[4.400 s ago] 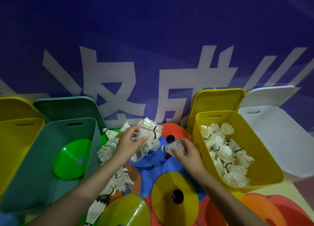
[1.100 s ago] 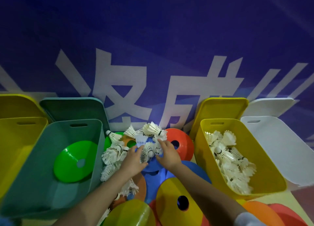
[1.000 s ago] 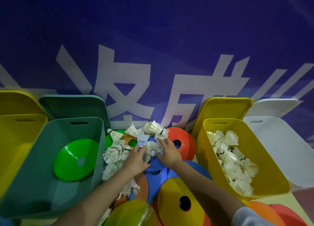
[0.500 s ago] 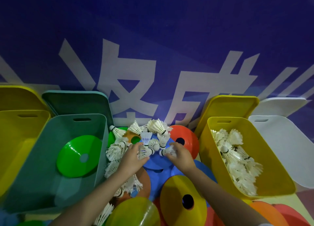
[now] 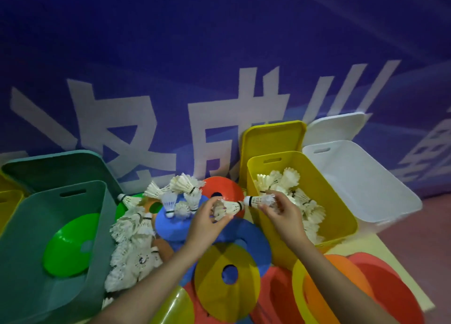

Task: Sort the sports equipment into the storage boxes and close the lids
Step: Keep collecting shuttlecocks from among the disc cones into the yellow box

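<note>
My left hand (image 5: 207, 220) grips a white shuttlecock (image 5: 229, 206) above the blue cone (image 5: 170, 226). My right hand (image 5: 280, 214) pinches another shuttlecock (image 5: 258, 199) over the near left wall of the yellow box (image 5: 341, 216), which holds several shuttlecocks. More shuttlecocks (image 5: 133, 240) lie piled between the boxes, on and beside the coloured disc cones. The green box (image 5: 102, 226) on the left holds a green cone (image 5: 70, 245).
A white box (image 5: 380, 189) stands open at the right. Box lids lean on the blue banner wall behind. Yellow (image 5: 227, 282), orange (image 5: 329, 287) and red (image 5: 388, 289) cones overlap in front. An orange-red cone (image 5: 219, 186) stands by the yellow box.
Both hands lifted from the pile, each with a shuttlecock, and moved right toward the yellow box. The view shifted right.
</note>
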`<action>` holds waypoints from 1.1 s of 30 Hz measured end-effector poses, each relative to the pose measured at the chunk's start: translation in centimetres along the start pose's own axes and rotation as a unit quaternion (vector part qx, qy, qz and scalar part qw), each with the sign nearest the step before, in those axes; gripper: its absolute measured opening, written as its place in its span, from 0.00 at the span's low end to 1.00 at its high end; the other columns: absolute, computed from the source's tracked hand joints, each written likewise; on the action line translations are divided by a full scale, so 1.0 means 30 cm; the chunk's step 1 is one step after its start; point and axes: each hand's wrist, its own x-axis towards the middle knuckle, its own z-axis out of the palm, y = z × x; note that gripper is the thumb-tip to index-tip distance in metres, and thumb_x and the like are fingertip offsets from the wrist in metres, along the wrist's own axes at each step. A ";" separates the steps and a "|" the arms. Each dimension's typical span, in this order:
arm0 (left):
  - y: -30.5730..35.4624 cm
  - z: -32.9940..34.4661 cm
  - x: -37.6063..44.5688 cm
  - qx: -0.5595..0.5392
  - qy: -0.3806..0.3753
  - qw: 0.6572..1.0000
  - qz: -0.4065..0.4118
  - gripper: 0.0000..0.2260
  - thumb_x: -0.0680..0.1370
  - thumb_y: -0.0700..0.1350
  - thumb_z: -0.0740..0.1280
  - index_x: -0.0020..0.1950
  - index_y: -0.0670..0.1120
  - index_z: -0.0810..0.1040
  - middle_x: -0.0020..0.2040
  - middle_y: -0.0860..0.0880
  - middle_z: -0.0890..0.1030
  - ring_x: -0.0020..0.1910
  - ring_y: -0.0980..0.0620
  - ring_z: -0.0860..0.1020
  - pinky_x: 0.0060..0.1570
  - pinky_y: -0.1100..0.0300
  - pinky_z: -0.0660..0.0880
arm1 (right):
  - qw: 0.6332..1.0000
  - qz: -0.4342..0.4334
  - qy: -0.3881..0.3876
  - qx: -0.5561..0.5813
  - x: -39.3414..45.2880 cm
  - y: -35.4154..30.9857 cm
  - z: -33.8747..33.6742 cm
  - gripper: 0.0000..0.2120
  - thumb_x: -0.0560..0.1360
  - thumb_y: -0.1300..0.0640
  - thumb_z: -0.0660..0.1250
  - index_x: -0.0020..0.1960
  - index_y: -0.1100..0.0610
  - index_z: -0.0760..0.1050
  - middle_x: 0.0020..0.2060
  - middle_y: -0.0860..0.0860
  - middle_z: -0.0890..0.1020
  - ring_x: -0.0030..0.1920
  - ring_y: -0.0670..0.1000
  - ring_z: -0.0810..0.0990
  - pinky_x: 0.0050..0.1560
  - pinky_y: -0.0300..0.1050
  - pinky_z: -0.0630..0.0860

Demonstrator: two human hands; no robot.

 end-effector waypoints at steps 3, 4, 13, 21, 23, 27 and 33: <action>0.058 0.119 0.056 -0.001 -0.033 0.999 0.026 0.21 0.72 0.46 0.74 0.62 0.55 0.72 0.55 0.53 0.77 0.53 0.56 0.78 0.51 0.59 0.78 | 0.996 0.043 0.069 -0.022 0.002 0.079 -0.154 0.17 0.71 0.50 0.74 0.57 0.47 0.74 0.46 0.41 0.80 0.46 0.40 0.78 0.41 0.34 0.72; 0.078 0.156 0.076 0.008 -0.044 0.998 0.033 0.20 0.72 0.47 0.74 0.62 0.54 0.73 0.56 0.54 0.77 0.53 0.56 0.78 0.51 0.58 0.78 | 0.994 0.063 0.090 -0.029 0.002 0.109 -0.205 0.18 0.71 0.49 0.74 0.58 0.49 0.74 0.45 0.42 0.80 0.45 0.41 0.78 0.40 0.35 0.71; 0.200 0.427 0.295 0.149 -0.077 0.984 0.054 0.24 0.75 0.57 0.69 0.69 0.57 0.67 0.63 0.51 0.71 0.59 0.50 0.73 0.55 0.53 0.74 | 0.978 0.103 0.107 -0.148 0.041 0.293 -0.438 0.22 0.74 0.47 0.70 0.65 0.51 0.71 0.55 0.51 0.81 0.54 0.54 0.79 0.47 0.45 0.72; 0.161 0.535 0.427 0.395 -0.082 0.914 0.045 0.30 0.76 0.62 0.63 0.74 0.50 0.63 0.61 0.45 0.78 0.65 0.42 0.69 0.61 0.48 0.68 | 0.972 0.048 0.066 -0.219 0.038 0.342 -0.422 0.20 0.77 0.47 0.65 0.66 0.52 0.69 0.59 0.48 0.78 0.59 0.49 0.76 0.54 0.42 0.72; 0.143 0.554 0.431 0.455 -0.111 0.881 0.063 0.31 0.77 0.62 0.61 0.76 0.52 0.60 0.65 0.47 0.75 0.68 0.44 0.67 0.65 0.49 0.64 | 0.971 0.047 0.051 -0.228 0.042 0.356 -0.424 0.20 0.77 0.46 0.65 0.66 0.52 0.68 0.59 0.49 0.78 0.58 0.50 0.77 0.53 0.44 0.73; 0.129 0.557 0.442 0.515 -0.087 0.850 0.075 0.30 0.78 0.61 0.60 0.77 0.51 0.59 0.70 0.47 0.69 0.69 0.45 0.64 0.66 0.51 0.63 | 0.966 0.055 0.018 -0.252 0.056 0.378 -0.420 0.21 0.78 0.46 0.63 0.67 0.52 0.65 0.59 0.50 0.77 0.56 0.52 0.77 0.51 0.47 0.74; 0.121 0.566 0.449 0.532 -0.100 0.835 0.095 0.28 0.77 0.60 0.61 0.74 0.50 0.65 0.70 0.50 0.70 0.70 0.49 0.65 0.66 0.52 0.61 | 0.962 0.095 0.009 -0.255 0.100 0.373 -0.413 0.21 0.75 0.42 0.62 0.62 0.52 0.66 0.51 0.49 0.77 0.45 0.52 0.79 0.43 0.47 0.75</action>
